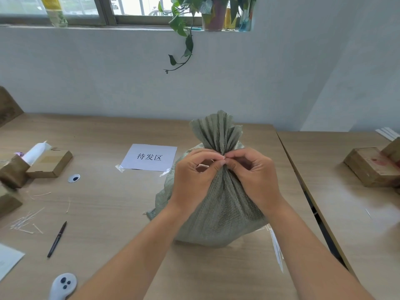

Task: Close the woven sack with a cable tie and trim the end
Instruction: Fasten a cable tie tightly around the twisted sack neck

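Note:
A grey-green woven sack (218, 211) stands upright on the wooden table, its mouth gathered into a pleated neck that fans out above my hands. My left hand (192, 176) and my right hand (253, 172) meet at the front of the neck, thumbs and forefingers pinched together. A thin pale cable tie (203, 165) shows as a short strip between my left fingers; the remainder of it is hidden behind my hands and the sack. No cutter is in view.
A white paper sign (149, 158) is taped down left of the sack. Cardboard boxes (49, 163) sit at far left, loose tie offcuts (23, 221) and a black pen (57, 239) nearer me. Spare white ties (277, 247) lie by the sack's right. A second table holds wooden blocks (370, 167).

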